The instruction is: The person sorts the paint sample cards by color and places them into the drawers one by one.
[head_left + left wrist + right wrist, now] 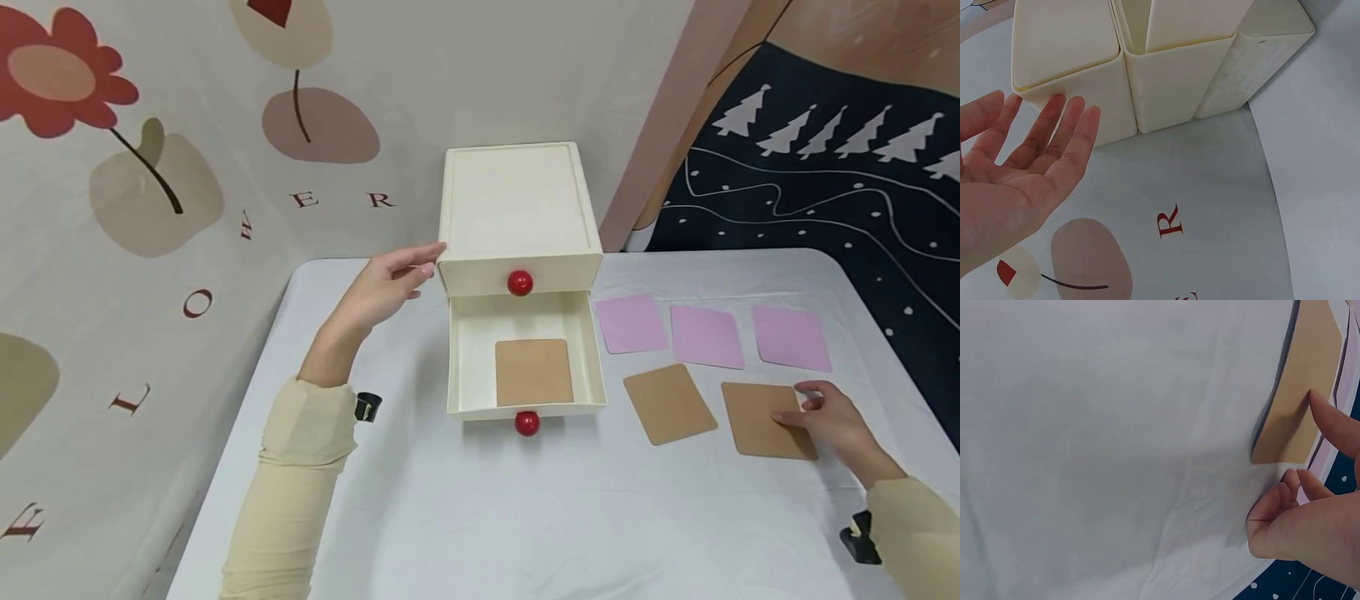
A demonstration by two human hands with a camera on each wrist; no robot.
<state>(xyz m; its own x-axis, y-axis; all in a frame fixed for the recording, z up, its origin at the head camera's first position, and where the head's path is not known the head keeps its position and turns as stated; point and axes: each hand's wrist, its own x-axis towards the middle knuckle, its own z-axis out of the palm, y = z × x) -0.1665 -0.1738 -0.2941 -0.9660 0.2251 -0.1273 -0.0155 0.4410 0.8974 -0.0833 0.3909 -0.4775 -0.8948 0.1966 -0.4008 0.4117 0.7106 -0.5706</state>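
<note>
A cream two-drawer box [517, 204] stands at the back of the table. Its lower drawer [472, 358] is pulled out, and a brown square card [534, 372] lies inside. My left hand [386, 287] reaches the box's left side, fingers extended, fingertips at the front edge of the upper drawer; the left wrist view shows the palm with fingers spread. At the right, my right hand [836, 425] pinches the right edge of another brown card [761, 421], thumb on top and fingers curled by the edge. A third brown card [670, 404] lies to its left.
Three pink cards [707, 337] form a row behind the brown ones. Red round knobs [527, 423] stick out from the drawer fronts. A printed curtain [420, 108] hangs behind the box, and a dark cloth with white trees [825, 192] lies beyond the table's right edge.
</note>
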